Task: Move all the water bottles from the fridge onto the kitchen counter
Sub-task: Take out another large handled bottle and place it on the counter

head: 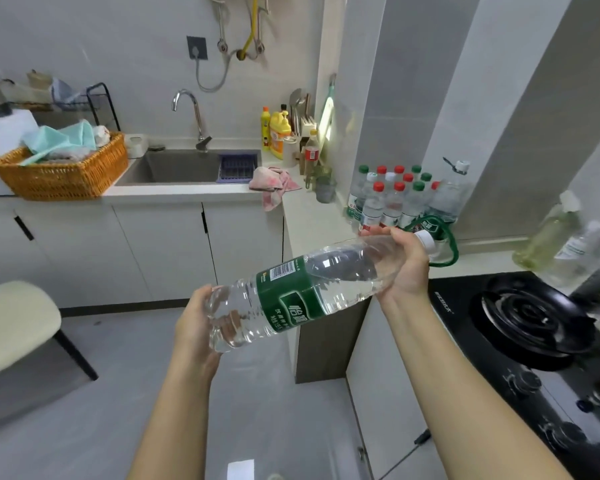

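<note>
A large clear water bottle (302, 289) with a green label and white cap lies tilted in the air in front of me, cap pointing up and to the right. My left hand (196, 318) cups its base. My right hand (404, 263) grips its neck just below the cap. Beyond the cap, several small water bottles (394, 199) with red and green caps stand in a cluster on the white kitchen counter (312, 220), against the wall. A taller clear bottle (449, 197) stands at the right of that cluster. The fridge is out of view.
A black gas stove (530, 327) fills the counter at the right, with an oil bottle (548, 237) behind it. A sink (184, 166), a pink cloth (274, 185), detergent bottles (278, 135) and a wicker basket (63, 171) lie along the back counter. A stool (14, 323) stands at the left.
</note>
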Demonstrator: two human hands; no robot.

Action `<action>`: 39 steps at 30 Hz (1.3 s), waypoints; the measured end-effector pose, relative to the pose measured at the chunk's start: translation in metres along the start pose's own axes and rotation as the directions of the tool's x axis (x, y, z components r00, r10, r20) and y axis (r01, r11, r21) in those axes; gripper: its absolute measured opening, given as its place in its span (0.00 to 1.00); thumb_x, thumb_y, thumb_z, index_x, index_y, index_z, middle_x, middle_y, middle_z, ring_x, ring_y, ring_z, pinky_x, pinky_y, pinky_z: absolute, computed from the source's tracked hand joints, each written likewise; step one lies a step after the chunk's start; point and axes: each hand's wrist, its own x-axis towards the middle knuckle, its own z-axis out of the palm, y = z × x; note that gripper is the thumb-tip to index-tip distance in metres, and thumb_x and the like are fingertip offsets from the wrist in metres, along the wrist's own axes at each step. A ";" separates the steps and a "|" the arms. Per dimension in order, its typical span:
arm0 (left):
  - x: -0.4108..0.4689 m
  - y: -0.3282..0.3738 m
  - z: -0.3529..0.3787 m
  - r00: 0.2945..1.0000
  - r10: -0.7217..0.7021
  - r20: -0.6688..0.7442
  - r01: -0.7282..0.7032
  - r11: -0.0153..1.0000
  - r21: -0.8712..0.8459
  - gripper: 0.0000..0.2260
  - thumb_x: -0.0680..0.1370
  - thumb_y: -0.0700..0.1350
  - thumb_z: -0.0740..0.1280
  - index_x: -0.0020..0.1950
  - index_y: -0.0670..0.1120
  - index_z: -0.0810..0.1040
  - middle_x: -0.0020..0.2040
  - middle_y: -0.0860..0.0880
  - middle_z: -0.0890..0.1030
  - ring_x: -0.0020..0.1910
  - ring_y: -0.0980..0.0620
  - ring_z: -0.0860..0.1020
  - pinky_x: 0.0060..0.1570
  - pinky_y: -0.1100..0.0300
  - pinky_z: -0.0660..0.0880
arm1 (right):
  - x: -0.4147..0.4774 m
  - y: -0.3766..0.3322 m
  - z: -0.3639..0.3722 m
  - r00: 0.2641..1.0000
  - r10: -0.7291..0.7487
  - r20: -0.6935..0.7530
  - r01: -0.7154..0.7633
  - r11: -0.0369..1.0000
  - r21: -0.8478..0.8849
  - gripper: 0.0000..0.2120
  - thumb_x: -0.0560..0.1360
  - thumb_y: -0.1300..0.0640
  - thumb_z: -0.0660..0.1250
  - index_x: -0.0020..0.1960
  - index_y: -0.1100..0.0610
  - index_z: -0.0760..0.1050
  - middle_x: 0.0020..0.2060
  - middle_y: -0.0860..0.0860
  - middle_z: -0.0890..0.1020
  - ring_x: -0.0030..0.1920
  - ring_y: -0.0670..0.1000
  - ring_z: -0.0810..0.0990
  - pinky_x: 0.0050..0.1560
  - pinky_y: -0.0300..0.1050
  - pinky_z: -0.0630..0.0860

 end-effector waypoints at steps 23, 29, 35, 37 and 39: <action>0.227 -0.010 0.115 0.934 -0.330 0.136 0.329 0.944 0.029 0.11 0.80 0.49 0.61 0.42 0.45 0.76 0.40 0.45 0.78 0.38 0.45 0.77 0.48 0.48 0.75 | 0.195 0.027 0.016 0.972 -0.109 -0.210 0.080 0.987 -0.141 0.13 0.76 0.64 0.62 0.36 0.59 0.82 0.34 0.53 0.84 0.40 0.53 0.82 0.49 0.45 0.79; 0.262 -0.055 0.150 0.872 -0.477 0.109 0.469 0.879 0.088 0.10 0.77 0.43 0.66 0.54 0.39 0.79 0.51 0.39 0.83 0.47 0.40 0.82 0.48 0.43 0.79 | 0.231 0.026 0.007 0.953 -0.198 -0.228 0.110 0.931 -0.347 0.07 0.71 0.64 0.68 0.36 0.58 0.82 0.37 0.54 0.83 0.40 0.51 0.82 0.48 0.46 0.78; 0.287 -0.122 0.187 0.914 -0.397 0.078 0.348 0.869 0.351 0.13 0.80 0.43 0.62 0.65 0.47 0.74 0.59 0.45 0.80 0.54 0.42 0.80 0.46 0.48 0.80 | 0.260 0.025 -0.002 0.936 -0.234 -0.264 0.075 0.863 -0.500 0.08 0.67 0.64 0.75 0.44 0.62 0.78 0.41 0.52 0.83 0.42 0.47 0.82 0.48 0.42 0.77; 0.288 -0.135 0.199 0.945 -0.311 0.099 0.227 0.846 0.483 0.16 0.81 0.40 0.59 0.69 0.46 0.72 0.62 0.46 0.78 0.56 0.47 0.78 0.49 0.55 0.78 | 0.272 0.021 -0.007 0.935 -0.235 -0.267 0.056 0.839 -0.542 0.11 0.70 0.66 0.74 0.39 0.55 0.72 0.40 0.49 0.81 0.42 0.47 0.80 0.46 0.39 0.76; 0.293 -0.149 0.206 0.959 -0.217 0.184 0.042 0.746 0.665 0.18 0.81 0.42 0.63 0.71 0.46 0.71 0.66 0.46 0.77 0.59 0.49 0.77 0.58 0.55 0.75 | 0.287 0.022 -0.015 0.945 -0.262 -0.196 0.101 0.803 -0.588 0.10 0.72 0.66 0.73 0.39 0.56 0.73 0.38 0.49 0.81 0.38 0.43 0.80 0.39 0.33 0.75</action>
